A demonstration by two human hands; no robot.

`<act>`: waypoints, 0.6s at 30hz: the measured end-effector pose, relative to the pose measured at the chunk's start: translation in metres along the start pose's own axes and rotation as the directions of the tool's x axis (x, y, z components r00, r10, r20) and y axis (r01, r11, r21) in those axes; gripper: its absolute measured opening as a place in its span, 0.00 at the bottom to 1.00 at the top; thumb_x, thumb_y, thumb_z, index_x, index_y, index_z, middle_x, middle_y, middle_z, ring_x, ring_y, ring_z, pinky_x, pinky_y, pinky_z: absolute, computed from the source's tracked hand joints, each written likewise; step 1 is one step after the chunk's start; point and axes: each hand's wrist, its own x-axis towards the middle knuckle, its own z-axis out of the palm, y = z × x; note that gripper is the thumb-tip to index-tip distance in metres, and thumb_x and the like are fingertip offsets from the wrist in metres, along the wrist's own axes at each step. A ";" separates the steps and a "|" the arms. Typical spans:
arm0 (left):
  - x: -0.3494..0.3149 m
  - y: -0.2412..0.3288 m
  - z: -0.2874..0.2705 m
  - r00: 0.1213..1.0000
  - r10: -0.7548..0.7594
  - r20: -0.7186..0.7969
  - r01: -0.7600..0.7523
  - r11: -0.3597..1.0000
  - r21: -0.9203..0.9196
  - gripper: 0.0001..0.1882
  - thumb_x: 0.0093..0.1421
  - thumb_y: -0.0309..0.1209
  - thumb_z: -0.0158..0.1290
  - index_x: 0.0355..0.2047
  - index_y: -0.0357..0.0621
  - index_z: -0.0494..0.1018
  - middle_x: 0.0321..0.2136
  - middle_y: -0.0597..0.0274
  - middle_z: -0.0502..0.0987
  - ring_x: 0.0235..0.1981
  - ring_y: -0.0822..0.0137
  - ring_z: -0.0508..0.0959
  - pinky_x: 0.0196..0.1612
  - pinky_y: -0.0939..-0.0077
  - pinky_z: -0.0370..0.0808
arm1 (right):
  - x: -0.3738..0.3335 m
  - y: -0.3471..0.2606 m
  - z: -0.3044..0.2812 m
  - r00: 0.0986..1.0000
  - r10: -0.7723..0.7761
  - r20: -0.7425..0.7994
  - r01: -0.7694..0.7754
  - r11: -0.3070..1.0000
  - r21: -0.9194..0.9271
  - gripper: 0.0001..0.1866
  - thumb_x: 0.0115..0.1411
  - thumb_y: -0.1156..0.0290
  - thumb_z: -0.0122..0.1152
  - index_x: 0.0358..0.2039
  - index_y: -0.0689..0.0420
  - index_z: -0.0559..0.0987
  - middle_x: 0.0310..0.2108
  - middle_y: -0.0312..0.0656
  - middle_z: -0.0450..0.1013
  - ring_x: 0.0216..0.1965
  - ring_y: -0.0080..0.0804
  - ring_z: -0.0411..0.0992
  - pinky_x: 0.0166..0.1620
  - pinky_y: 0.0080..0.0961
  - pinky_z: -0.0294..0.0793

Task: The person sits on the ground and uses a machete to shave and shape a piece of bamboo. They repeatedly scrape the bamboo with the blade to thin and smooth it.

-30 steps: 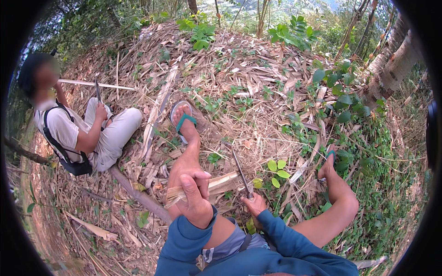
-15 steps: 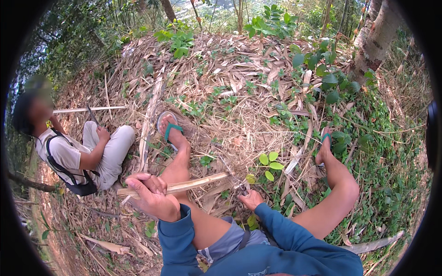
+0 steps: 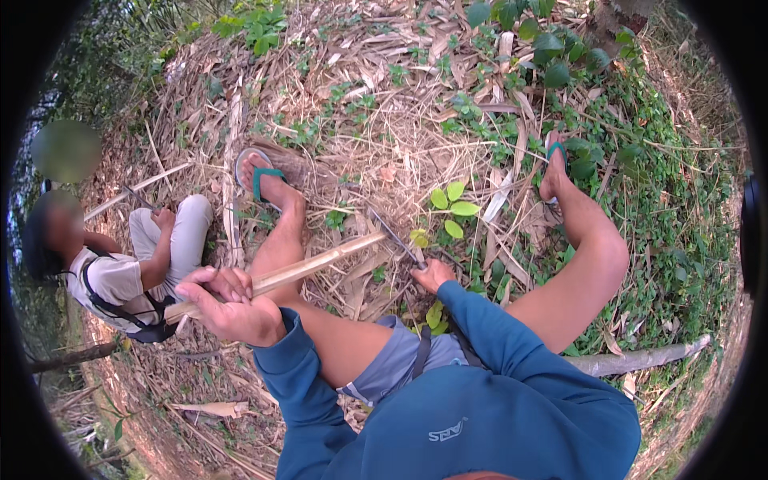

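Observation:
My left hand (image 3: 228, 306) is closed round a pale split strip of wood or bamboo (image 3: 320, 262), which slants up to the right across my bent left leg. A short end of the strip sticks out to the left of this hand. In my closed right hand (image 3: 434, 274) is the handle of a knife (image 3: 394, 237), between my knees. Its narrow dark blade points up and to the left. The strip's far end meets the blade or lies just beside it; I cannot tell whether they touch.
At the left a person (image 3: 120, 276) sits on the ground, holding another long pale strip (image 3: 138, 190) and a dark blade. A log (image 3: 300, 168) lies by my left sandal (image 3: 260, 178). Dry leaves and green plants (image 3: 454, 210) cover the slope. A branch (image 3: 640, 358) lies at right.
The view has tilted downward, so the scene sits higher. The knife blade now shows more plainly beside the strip's far end. Both hands keep their hold.

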 end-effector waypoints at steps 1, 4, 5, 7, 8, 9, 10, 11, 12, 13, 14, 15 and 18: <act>0.001 0.007 -0.009 1.000 0.014 -0.009 -0.013 0.999 0.043 0.23 0.69 0.50 0.39 0.27 0.45 0.65 0.11 0.73 0.51 0.10 0.79 0.51 0.14 0.84 0.48 | -0.010 -0.015 0.006 0.999 -0.053 -0.010 0.053 0.999 -0.013 0.28 0.50 0.45 0.59 0.33 0.61 0.79 0.31 0.57 0.77 0.37 0.54 0.76 0.45 0.42 0.73; 0.000 -0.001 -0.016 1.000 -0.009 0.001 0.009 0.999 0.038 0.24 0.68 0.52 0.40 0.27 0.44 0.66 0.11 0.72 0.52 0.10 0.79 0.52 0.15 0.84 0.49 | -0.042 -0.039 -0.012 0.991 -0.102 0.081 0.093 0.990 0.107 0.27 0.51 0.47 0.59 0.33 0.62 0.77 0.28 0.58 0.76 0.34 0.55 0.76 0.43 0.43 0.73; 0.001 -0.001 -0.014 1.000 -0.024 0.001 0.024 0.999 0.029 0.24 0.68 0.52 0.40 0.27 0.44 0.66 0.10 0.72 0.53 0.10 0.79 0.52 0.16 0.85 0.49 | -0.050 -0.047 -0.022 0.985 -0.149 0.083 0.141 0.985 0.098 0.25 0.52 0.49 0.58 0.33 0.63 0.76 0.28 0.58 0.76 0.35 0.56 0.76 0.44 0.44 0.73; 0.001 -0.003 -0.012 0.999 -0.035 0.004 0.035 0.999 0.031 0.24 0.68 0.52 0.40 0.27 0.44 0.67 0.10 0.72 0.53 0.10 0.79 0.52 0.15 0.85 0.49 | -0.044 -0.034 -0.013 0.989 -0.137 0.048 0.135 0.990 0.027 0.24 0.52 0.51 0.58 0.34 0.63 0.76 0.29 0.59 0.76 0.36 0.56 0.76 0.44 0.44 0.73; 0.001 -0.002 -0.010 0.999 -0.034 0.004 0.034 0.999 0.025 0.25 0.68 0.52 0.40 0.26 0.45 0.67 0.10 0.71 0.53 0.10 0.79 0.52 0.15 0.85 0.49 | -0.037 -0.025 -0.006 0.990 -0.139 0.025 0.139 0.990 -0.010 0.23 0.53 0.52 0.57 0.34 0.63 0.76 0.29 0.59 0.76 0.37 0.57 0.76 0.44 0.44 0.73; 0.001 -0.002 -0.010 0.999 -0.052 0.013 0.052 0.999 0.010 0.25 0.68 0.53 0.40 0.26 0.45 0.67 0.10 0.71 0.54 0.10 0.79 0.52 0.14 0.86 0.49 | -0.029 -0.012 0.002 0.998 -0.049 -0.031 0.049 0.999 0.010 0.22 0.52 0.54 0.57 0.35 0.62 0.77 0.30 0.60 0.76 0.37 0.56 0.76 0.44 0.43 0.74; 0.002 -0.001 -0.008 0.999 -0.047 -0.006 0.047 0.999 0.014 0.25 0.68 0.53 0.40 0.26 0.45 0.67 0.10 0.71 0.53 0.10 0.79 0.52 0.14 0.86 0.49 | -0.014 0.002 0.007 1.000 -0.007 0.010 0.007 1.000 0.004 0.22 0.52 0.54 0.57 0.36 0.62 0.78 0.32 0.60 0.76 0.38 0.55 0.76 0.46 0.42 0.73; 0.004 -0.001 -0.006 0.999 -0.040 -0.022 0.041 0.999 0.014 0.25 0.68 0.53 0.40 0.26 0.45 0.67 0.10 0.71 0.52 0.10 0.79 0.52 0.14 0.86 0.49 | 0.001 0.017 0.007 0.998 0.035 0.047 -0.035 0.999 -0.003 0.23 0.52 0.54 0.56 0.37 0.62 0.79 0.34 0.60 0.76 0.40 0.54 0.76 0.47 0.41 0.73; 0.007 -0.002 -0.007 0.999 -0.035 -0.037 0.035 0.999 0.017 0.24 0.68 0.52 0.40 0.26 0.45 0.67 0.10 0.72 0.51 0.10 0.79 0.52 0.14 0.86 0.49 | 0.012 0.023 0.008 0.993 0.078 0.086 -0.077 0.997 -0.009 0.24 0.51 0.54 0.56 0.38 0.62 0.81 0.35 0.60 0.76 0.41 0.53 0.76 0.48 0.41 0.73; 0.008 0.000 -0.013 0.998 -0.043 0.051 0.043 0.999 -0.010 0.25 0.68 0.52 0.39 0.26 0.45 0.67 0.15 0.64 0.66 0.10 0.79 0.52 0.14 0.87 0.48 | 0.011 0.024 0.007 0.996 0.050 0.079 -0.050 0.999 0.005 0.24 0.50 0.52 0.57 0.33 0.64 0.81 0.35 0.60 0.77 0.40 0.52 0.76 0.48 0.39 0.73; 0.010 0.000 -0.016 0.996 -0.053 0.077 0.056 0.998 -0.029 0.25 0.69 0.52 0.38 0.26 0.45 0.67 0.21 0.58 0.70 0.10 0.79 0.52 0.14 0.87 0.48 | 0.012 0.024 0.006 0.991 0.071 0.114 -0.076 0.996 0.041 0.24 0.50 0.52 0.58 0.34 0.63 0.81 0.33 0.59 0.76 0.38 0.50 0.76 0.46 0.39 0.73; 0.011 0.001 -0.017 0.993 -0.064 0.103 0.069 0.996 -0.048 0.25 0.69 0.51 0.37 0.26 0.45 0.67 0.28 0.53 0.73 0.09 0.79 0.52 0.13 0.87 0.48 | 0.015 0.024 0.004 0.985 0.091 0.149 -0.103 0.992 0.076 0.25 0.49 0.52 0.59 0.34 0.63 0.80 0.32 0.58 0.76 0.36 0.49 0.77 0.44 0.38 0.74; 0.011 0.001 -0.016 0.974 -0.083 0.212 0.103 0.991 -0.088 0.25 0.70 0.51 0.36 0.25 0.44 0.66 0.46 0.38 0.72 0.08 0.80 0.51 0.12 0.88 0.47 | 0.005 0.002 -0.009 0.987 0.052 0.152 -0.068 0.992 0.105 0.24 0.48 0.51 0.61 0.32 0.62 0.79 0.27 0.56 0.75 0.32 0.45 0.76 0.40 0.37 0.73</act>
